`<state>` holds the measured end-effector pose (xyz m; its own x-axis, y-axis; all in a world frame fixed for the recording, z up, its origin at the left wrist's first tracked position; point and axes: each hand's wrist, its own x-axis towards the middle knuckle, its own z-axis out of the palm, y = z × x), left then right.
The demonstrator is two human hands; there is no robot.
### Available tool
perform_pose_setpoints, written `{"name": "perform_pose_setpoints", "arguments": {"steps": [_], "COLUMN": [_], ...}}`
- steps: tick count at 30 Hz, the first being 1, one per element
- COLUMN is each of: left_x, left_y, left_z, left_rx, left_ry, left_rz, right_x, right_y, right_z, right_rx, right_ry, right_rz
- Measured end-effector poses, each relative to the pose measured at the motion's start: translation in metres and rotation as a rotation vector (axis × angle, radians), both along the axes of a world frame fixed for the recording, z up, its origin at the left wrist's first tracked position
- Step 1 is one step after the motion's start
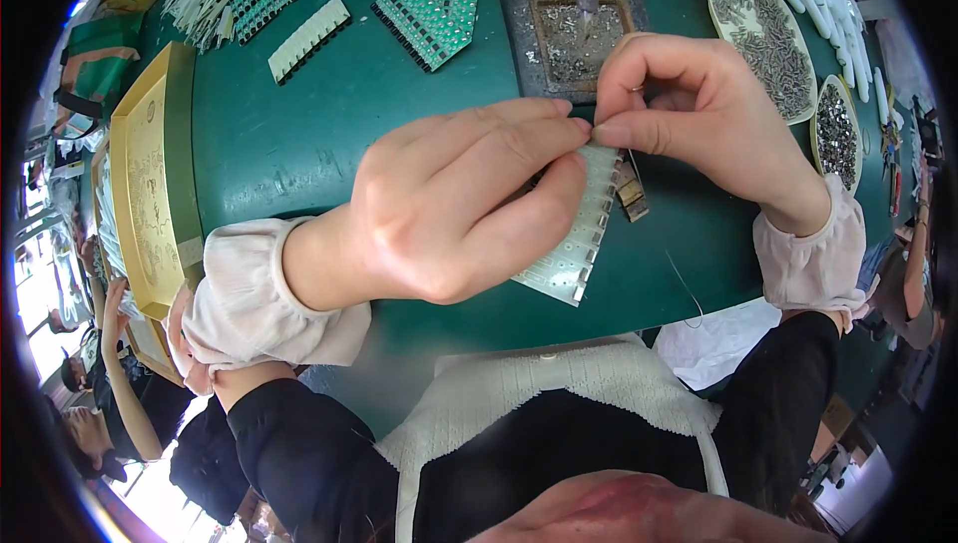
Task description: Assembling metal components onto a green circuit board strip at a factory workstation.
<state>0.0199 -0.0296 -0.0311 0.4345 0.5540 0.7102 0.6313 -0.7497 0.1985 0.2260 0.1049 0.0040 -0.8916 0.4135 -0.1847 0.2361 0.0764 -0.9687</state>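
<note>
My left hand (449,199) is closed over a pale circuit board panel (571,262) with notched edges, covering much of it. The panel slants over the green table (329,144), its lower corner toward me. At the panel's upper end, my right hand (699,109) is pinched, thumb against forefinger, close to my left fingertips. Whatever lies between those right fingers is too small or hidden to make out. A small brass-coloured block (631,196) lies just right of the panel, below my right hand.
Ahead stands a metal base (639,4) with a post over a square, scrap-filled recess. Two dishes (718,39) (820,149) of small metal parts sit at right, near white tubes (833,14). Green board panels (429,19) lie far left; a yellow box (150,174) stands nearer. Other people work at both sides.
</note>
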Motion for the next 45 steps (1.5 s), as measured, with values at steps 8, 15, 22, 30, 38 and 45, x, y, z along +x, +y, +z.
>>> {"name": "perform_pose_setpoints", "arguments": {"steps": [8, 15, 22, 30, 38, 45], "left_x": [0.007, 0.008, 0.003, -0.004, -0.022, -0.023], "left_y": [-0.003, -0.001, -0.008, 0.015, 0.027, 0.03], "left_z": [0.011, 0.011, 0.014, 0.02, 0.029, 0.025], "left_rx": [-0.022, -0.018, -0.17, -1.445, -1.326, -1.283], "left_ry": [-0.024, -0.054, -0.091, -1.13, -1.266, -1.268], "left_rz": [-0.033, -0.077, -0.078, 0.138, 0.015, 0.074], "right_x": [0.007, 0.01, 0.011, 0.013, -0.002, -0.002], "right_y": [0.006, 0.019, 0.027, -0.002, -0.003, -0.004], "right_z": [0.001, 0.007, 0.015, 0.02, 0.016, 0.018], "right_rx": [-0.065, -0.13, -0.168, 0.241, 0.419, 0.58], "right_ry": [-0.032, -0.122, -0.154, -0.169, -0.067, -0.051], "right_rz": [0.092, 0.192, 0.061, -0.119, -0.241, -0.219]}}
